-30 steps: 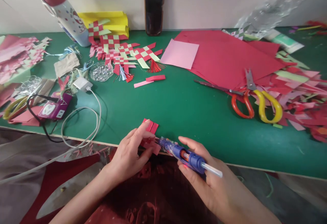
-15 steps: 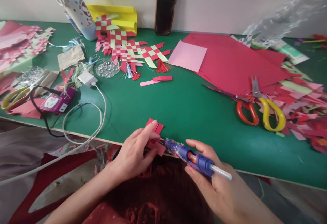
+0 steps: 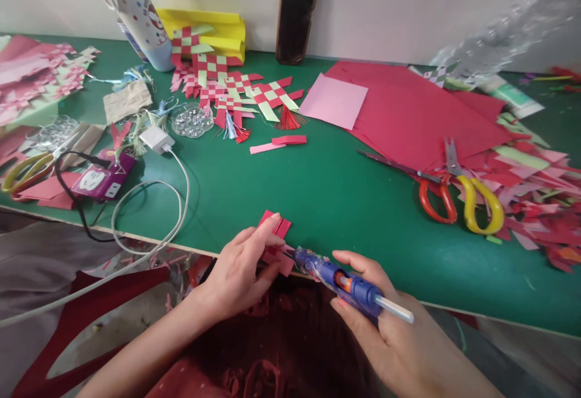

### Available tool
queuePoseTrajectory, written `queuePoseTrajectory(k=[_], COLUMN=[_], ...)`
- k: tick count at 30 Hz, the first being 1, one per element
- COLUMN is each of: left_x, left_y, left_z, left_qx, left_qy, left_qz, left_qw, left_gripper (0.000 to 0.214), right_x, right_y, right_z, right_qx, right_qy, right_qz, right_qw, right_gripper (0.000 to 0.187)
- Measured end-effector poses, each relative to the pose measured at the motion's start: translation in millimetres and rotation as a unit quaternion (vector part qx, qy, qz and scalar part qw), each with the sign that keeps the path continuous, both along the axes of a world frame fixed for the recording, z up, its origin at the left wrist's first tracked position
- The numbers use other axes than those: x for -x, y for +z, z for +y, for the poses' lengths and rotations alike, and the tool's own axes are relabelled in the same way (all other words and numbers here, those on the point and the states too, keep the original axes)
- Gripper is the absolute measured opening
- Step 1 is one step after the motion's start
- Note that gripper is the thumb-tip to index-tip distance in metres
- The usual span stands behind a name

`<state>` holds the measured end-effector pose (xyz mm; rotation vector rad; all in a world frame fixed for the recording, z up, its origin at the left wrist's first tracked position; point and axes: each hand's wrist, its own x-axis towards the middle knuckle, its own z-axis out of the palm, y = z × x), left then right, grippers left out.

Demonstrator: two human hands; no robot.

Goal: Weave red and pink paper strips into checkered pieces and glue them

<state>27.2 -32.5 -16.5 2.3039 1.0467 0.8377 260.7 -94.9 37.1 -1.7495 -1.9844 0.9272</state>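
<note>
Folded red and pink paper strips (image 3: 282, 228) are pinched in my left hand (image 3: 245, 268) at the table's front edge. My fingers cover part of them. A blue hot glue gun (image 3: 338, 280) is gripped by my right hand (image 3: 381, 313), with a clear glue stick (image 3: 397, 310) poking out of its back end. The gun's nozzle points left and is at the strips beside my left fingers; whether it touches them I cannot tell. Farther back on the table lie a loose red strip (image 3: 290, 140) and a pink strip (image 3: 261, 149).
Two scissors, red-handled (image 3: 438, 201) and yellow-handled (image 3: 483, 204), lie right, by large red sheets (image 3: 408, 107) and paper scraps. Woven paper fish (image 3: 272, 94), a bead tray (image 3: 193, 121) and a bottle (image 3: 143, 17) stand at the back. A white cable (image 3: 186, 189) loops at left.
The glue gun and my right hand have shifted very slightly right. My left hand and the paper strips are almost unmoved.
</note>
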Motion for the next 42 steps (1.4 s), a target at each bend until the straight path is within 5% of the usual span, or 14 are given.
queuePoseTrajectory(k=[31, 37, 42], left_x=[3, 3, 3], left_y=[-4.6, -6.6, -9.3], left_z=[-1, 1, 0], left_qx=[-0.034, -0.06, -0.098], left_qy=[-0.012, -0.042, -0.042], left_qz=[-0.001, -0.01, 0.016], left_qw=[0.999, 0.997, 0.994], left_gripper=[0.067, 0.054, 0.045], right_x=[-2, -14, -17], right_y=[3.4, -8.6, -13.1], right_z=[-1, -11, -17], right_qx=[-0.044, -0.016, 0.019], right_qy=[-0.017, -0.119, -0.218], right_qz=[-0.006, 0.124, 0.303], right_qw=[0.999, 0.985, 0.928], right_gripper=[0.036, 0.036, 0.039])
